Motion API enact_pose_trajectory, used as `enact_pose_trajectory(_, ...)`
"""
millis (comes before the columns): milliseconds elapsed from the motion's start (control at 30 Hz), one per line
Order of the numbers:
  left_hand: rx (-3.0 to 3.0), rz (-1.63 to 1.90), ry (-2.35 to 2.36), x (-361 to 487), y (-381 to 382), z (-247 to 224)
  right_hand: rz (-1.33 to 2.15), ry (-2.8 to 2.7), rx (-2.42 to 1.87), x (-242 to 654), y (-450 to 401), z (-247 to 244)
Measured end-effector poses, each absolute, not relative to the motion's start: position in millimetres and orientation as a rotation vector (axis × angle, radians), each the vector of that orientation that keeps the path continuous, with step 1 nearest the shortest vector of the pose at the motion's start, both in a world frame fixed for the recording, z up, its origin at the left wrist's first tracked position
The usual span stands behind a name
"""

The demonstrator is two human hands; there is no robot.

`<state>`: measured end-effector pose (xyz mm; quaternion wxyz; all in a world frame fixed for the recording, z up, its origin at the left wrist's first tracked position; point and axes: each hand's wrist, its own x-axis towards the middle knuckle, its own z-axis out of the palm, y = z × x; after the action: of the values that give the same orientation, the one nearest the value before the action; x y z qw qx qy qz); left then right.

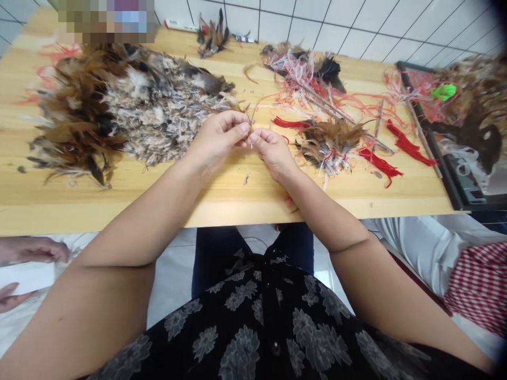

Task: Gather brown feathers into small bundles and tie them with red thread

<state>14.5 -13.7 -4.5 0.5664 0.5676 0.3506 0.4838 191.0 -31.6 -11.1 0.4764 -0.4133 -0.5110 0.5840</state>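
My left hand (225,134) and my right hand (271,148) meet over the middle of the wooden table (222,200), thumbs and fingers pinched together. Between them is a thin brown feather (253,113), its pale tip showing below the fingertips. Which fingers bear it is hard to tell, but both pinches touch at it. Left of my left hand lies a large pile of brown, white and black feathers (158,105). Just right of my right hand sits a smaller bundle of brown feathers (330,140) bound with pinkish strips, beside red cords (382,164).
Pink and white strips (297,76) with thin sticks (332,111) lie behind. A small feather tuft (214,37) and a marker (180,25) are by the tiled wall. A black-edged tray (431,137) of feathers stands right. Another person's hands (34,250) hold something white at lower left.
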Motion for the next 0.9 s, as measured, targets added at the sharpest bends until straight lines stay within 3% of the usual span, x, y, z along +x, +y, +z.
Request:
enact_pose_trajectory(700,1.653,1.219,1.079,6.0,-9.8,-4.3,1.393,-1.427,-1.022,197.3,-32.1,-9.7)
enact_pose_trajectory(900,1.892,1.586,0.592,12.9,-43.3,31.0,1.173,-1.518,-1.039,202.6,-24.6,-25.0)
